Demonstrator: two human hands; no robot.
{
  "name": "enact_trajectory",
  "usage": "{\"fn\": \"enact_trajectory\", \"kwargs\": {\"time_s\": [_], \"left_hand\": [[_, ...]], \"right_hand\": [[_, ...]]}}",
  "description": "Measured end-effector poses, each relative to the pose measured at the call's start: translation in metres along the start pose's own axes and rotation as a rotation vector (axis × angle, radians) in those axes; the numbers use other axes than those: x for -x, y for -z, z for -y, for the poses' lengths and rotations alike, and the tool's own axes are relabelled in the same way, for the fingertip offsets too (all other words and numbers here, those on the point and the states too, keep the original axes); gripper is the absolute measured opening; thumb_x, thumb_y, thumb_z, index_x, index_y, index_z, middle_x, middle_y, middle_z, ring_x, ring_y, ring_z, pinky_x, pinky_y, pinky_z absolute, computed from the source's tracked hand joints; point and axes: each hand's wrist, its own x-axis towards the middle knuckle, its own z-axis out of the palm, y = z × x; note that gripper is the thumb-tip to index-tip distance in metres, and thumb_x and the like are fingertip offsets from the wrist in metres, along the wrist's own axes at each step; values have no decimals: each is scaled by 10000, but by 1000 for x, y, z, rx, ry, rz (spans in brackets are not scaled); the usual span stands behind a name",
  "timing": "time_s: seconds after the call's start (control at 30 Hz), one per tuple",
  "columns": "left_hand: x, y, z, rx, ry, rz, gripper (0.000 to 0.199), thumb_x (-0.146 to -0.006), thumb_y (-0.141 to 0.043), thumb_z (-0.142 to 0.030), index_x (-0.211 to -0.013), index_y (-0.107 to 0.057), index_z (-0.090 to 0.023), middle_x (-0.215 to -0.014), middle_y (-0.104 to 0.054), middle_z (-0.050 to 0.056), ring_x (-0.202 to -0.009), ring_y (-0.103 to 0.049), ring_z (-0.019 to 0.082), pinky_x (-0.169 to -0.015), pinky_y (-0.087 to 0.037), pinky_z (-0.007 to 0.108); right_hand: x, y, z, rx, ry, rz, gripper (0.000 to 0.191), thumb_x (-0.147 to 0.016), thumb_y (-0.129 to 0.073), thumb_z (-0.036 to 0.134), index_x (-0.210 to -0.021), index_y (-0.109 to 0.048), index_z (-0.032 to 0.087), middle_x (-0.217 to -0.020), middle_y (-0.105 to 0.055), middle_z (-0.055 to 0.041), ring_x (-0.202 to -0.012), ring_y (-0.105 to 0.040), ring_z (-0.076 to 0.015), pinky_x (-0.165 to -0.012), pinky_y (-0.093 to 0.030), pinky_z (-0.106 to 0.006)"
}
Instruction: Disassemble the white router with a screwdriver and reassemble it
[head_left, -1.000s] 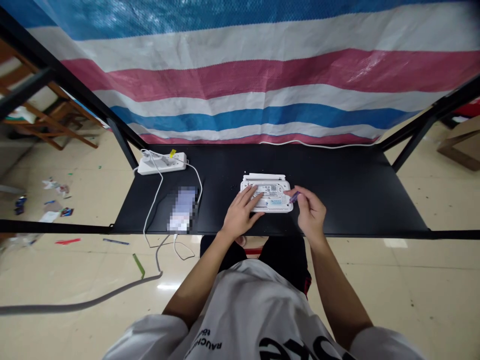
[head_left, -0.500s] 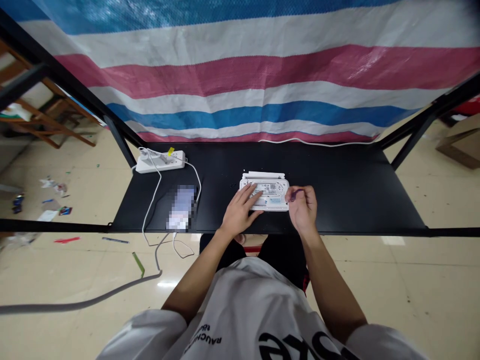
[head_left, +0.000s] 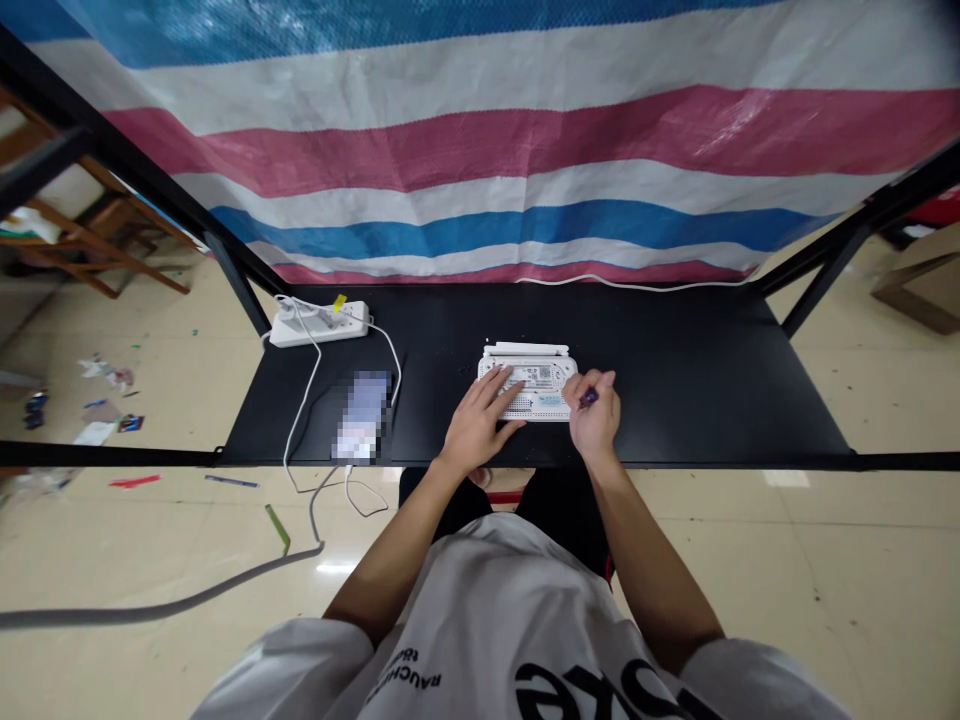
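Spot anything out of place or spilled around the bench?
A red strip and a green strip lie loose on the floor, like dropped litter; a white cable droops off the black table, a possible snag.

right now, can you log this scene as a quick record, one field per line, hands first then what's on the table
left hand grip: open, fingers spread over the white device
right hand grip: closed around a purple tool at the device's right end, tip not visible
device position: on the black table, labelled side up, white bar along its far edge
table's left part: power strip; nearer, a pixelated item
backdrop: striped sheet
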Motion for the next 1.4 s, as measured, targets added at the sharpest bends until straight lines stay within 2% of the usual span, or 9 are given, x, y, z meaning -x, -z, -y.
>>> {"fn": "enact_trajectory", "kwargs": {"time_s": [0.27, 0.37, 0.5, 0.67, 0.8, 0.97, 1.1, 1.23, 1.4], "left_hand": [[0, -1, 1, 6, -14, -24, 653, -1058, -653, -469, -1644, -469, -248, -1750, -406, 104, -1657, -333, 314, -1332, -392, 553], [0, -1, 1, 4, -18, -23, 653, -1060, -649, -468, -1646, -466, -245, -1745, -415, 105, -1655, -337, 317, -1330, -395, 558], [-1, 0, 0, 9, -14, -17, 661, -1061, -646, -471, -1656, -453, -256, -1743, -418, 108, -1651, -346, 324, -1323, -401, 572], [-1, 0, 0, 23, -22, -25, 657, -1060, -649, -467, -1652, -458, -255, -1733, -430, 125, -1644, -357, 332, -1316, -404, 586], [-1, 1, 0, 23, -19, -24, 647, -1062, -646, -463, -1645, -465, -247, -1740, -419, 122, -1650, -347, 327, -1321, -403, 572], [-1, 1, 1, 22, -24, -20, 654, -1057, -653, -467, -1644, -466, -246, -1741, -418, 120, -1652, -341, 330, -1323, -402, 577], [-1, 1, 1, 19, -22, -21, 643, -1063, -645, -464, -1637, -477, -228, -1740, -419, 120, -1653, -338, 320, -1333, -392, 558], [-1, 1, 1, 26, -20, -11, 645, -1063, -642, -466, -1644, -470, -245, -1739, -420, 115, -1650, -345, 329, -1326, -396, 578], [-1, 0, 1, 25, -12, -15, 655, -1061, -642, -470, -1652, -458, -257, -1742, -418, 109, -1653, -339, 327, -1324, -402, 575]], "right_hand": [[2, -5, -3, -47, -62, -156, 564, -1080, -465, 684, -712, -393, 263, -487, -346, 86, -445, -328, -119, -508, -277, -273], [4, -4, -4, -84, 21, -157, 611, -1018, -447, 808, -734, -428, 267, -501, -338, 95, -453, -322, -118, -512, -287, -265], [6, 3, 3, 49, 61, -80, 479, -978, -674, 688, -814, -524, 263, -630, -565, 56, -555, -513, -132, -569, -389, -276], [4, 17, 16, 276, -6, 78, 523, -1119, -402, 625, -839, -634, 248, -754, -666, -22, -728, -637, -191, -725, -497, -352], [9, 18, 11, 176, -52, 116, 606, -1105, -236, 702, -807, -540, 270, -673, -488, 9, -629, -519, -185, -645, -456, -348], [12, 16, 11, 176, 20, 92, 373, -1087, -454, 647, -964, -478, 295, -738, -508, 35, -688, -560, -181, -682, -491, -326], [8, 24, 25, 439, 101, 104, 259, -1105, -525, 451, -997, -648, 250, -1034, -678, -56, -904, -664, -197, -794, -549, -349], [5, 35, 32, 528, 148, 115, 191, -1103, -543, 366, -1125, -701, 261, -1009, -691, -41, -821, -677, -178, -734, -572, -336], [4, 40, 35, 617, 421, 147, 122, -980, -765, 297, -1102, -765, 286, -1059, -757, -56, -962, -749, -231, -823, -633, -404]]}}
